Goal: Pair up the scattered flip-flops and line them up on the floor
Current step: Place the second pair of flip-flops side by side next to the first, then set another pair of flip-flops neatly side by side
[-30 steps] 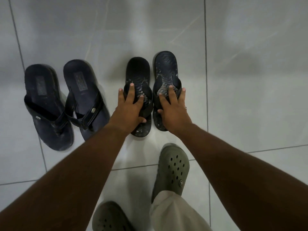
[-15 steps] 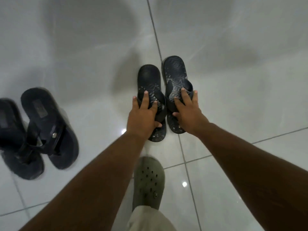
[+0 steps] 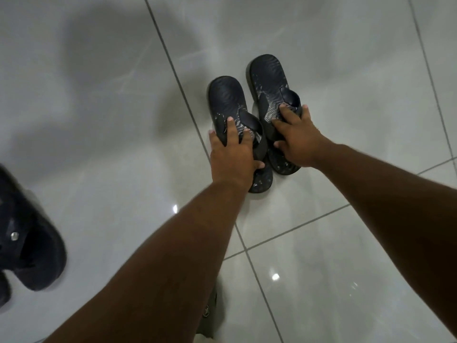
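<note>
Left hand (image 3: pixel 231 157) and right hand (image 3: pixel 298 142) are kept clamped over the black flip-flop pair (image 3: pixel 247 115), now shifted right of centre. Dark sandals (image 3: pixel 32 253) are pushed to the lower-left edge, blurred.

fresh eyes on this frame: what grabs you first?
Dead centre, two dark patterned flip-flops lie side by side on the glossy grey tile floor, the right flip-flop set a little further out than the left flip-flop. The left hand and the right hand each press on one at its strap. At the left edge, a blurred dark sandal is cut off by the frame.
</note>
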Motion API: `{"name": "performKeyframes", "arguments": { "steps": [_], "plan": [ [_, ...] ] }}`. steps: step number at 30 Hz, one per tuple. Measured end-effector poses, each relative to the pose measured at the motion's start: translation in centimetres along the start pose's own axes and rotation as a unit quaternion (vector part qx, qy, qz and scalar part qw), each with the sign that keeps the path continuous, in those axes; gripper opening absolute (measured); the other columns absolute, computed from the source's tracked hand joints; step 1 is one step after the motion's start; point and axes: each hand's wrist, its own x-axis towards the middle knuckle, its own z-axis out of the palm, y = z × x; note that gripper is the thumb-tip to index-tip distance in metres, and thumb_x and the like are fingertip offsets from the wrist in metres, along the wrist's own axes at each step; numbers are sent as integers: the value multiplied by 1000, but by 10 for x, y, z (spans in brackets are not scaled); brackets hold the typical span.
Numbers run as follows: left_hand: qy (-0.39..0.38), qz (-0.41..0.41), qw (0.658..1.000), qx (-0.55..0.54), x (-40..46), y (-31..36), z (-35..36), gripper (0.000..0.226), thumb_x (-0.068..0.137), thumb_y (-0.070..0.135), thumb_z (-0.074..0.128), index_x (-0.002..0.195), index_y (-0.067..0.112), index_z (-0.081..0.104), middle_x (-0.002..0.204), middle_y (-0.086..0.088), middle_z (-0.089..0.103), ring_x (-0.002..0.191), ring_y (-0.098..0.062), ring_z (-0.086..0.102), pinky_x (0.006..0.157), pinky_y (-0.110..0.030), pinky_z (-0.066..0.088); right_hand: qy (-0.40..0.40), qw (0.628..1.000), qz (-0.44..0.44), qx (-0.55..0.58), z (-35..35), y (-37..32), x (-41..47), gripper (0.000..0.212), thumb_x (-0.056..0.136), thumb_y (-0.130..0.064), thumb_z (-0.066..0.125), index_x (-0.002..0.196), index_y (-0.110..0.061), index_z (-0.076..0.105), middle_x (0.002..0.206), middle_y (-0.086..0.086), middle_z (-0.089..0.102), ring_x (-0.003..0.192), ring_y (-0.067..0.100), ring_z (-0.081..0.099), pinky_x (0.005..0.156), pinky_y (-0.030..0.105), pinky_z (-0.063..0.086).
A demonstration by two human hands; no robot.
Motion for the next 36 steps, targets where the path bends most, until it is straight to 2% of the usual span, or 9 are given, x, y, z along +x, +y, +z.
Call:
{"name": "performKeyframes", "arguments": {
  "steps": [2, 6, 10, 15, 20, 25, 30, 34, 36],
  "plan": [
    [1, 7, 1000, 12, -3, -5, -3, 93, 80, 58, 60, 152, 27, 10, 164, -8, -11, 145, -51, -2, 115, -62, 19, 6, 1000, 11, 9, -4, -8, -3, 71, 93, -35, 51, 153, -21, 17, 164, 6, -4, 144, 50, -13, 116, 64, 7],
    [25, 58, 996, 63, -37, -57, -24, 98, 83, 66, 50, 151, 28, -9, 162, -9, -19, 147, -47, -3, 112, -68, 10, 75, 986, 22, 145, -18, -67, -18, 86, 74, -46, 44, 152, -23, 16, 164, 6, -5, 144, 47, -18, 114, 65, -2],
    [2, -37, 995, 94, -114, -179, -75, 96, 84, 69, 40, 151, 24, -11, 163, -8, -15, 149, -40, -7, 114, -65, 8, 29, 984, -59, 165, -13, -199, -56, 85, 80, -46, 50, 153, -21, 15, 164, 7, -7, 145, 44, -18, 116, 61, 0],
    [0, -152, 984, 96, -227, -327, -123, 99, 81, 68, 47, 151, 26, -8, 164, -6, -7, 150, -35, -4, 117, -62, 12, -53, 973, -178, 134, 1, -358, -98, 86, 86, -45, 52, 154, -21, 5, 163, 5, -18, 145, 40, -23, 119, 56, -1],
    [-5, -169, 983, 64, -278, -433, -131, 103, 78, 64, 57, 151, 27, -6, 164, -8, -7, 150, -36, -4, 117, -62, 12, -63, 968, -224, 95, 21, -475, -98, 88, 85, -39, 56, 153, -24, 2, 163, 5, -17, 146, 41, -19, 117, 57, 3],
    [-11, -139, 988, 65, -262, -490, -114, 101, 79, 57, 62, 152, 24, 1, 164, -9, -5, 149, -39, -3, 117, -62, 18, -40, 980, -192, 29, 59, -542, -68, 85, 91, -44, 54, 153, -23, 1, 163, 9, -14, 146, 47, -10, 115, 61, 12],
    [-61, -134, 989, 16, -249, -509, -80, 95, 85, 45, 62, 153, 21, 0, 164, -8, -7, 149, -37, -7, 117, -62, 19, -67, 984, -165, -28, 98, -551, -55, 71, 96, -42, 47, 154, -20, 12, 162, 11, -16, 144, 51, -9, 117, 62, 15],
    [-28, -120, 992, 20, -254, -517, -63, 88, 90, 38, 57, 153, 17, 0, 164, -10, -7, 150, -35, -8, 117, -60, 19, -74, 981, -167, -65, 107, -555, -60, 66, 99, -41, 39, 153, -17, 12, 161, 16, -19, 143, 53, -12, 115, 63, 19],
    [-28, -111, 993, 20, -256, -522, -62, 88, 90, 38, 57, 153, 17, 0, 164, -10, -6, 150, -35, -7, 117, -60, 20, -84, 980, -164, -78, 105, -563, -62, 65, 99, -41, 37, 154, -16, 11, 160, 18, -20, 143, 54, -13, 116, 62, 16]
  ]
}}
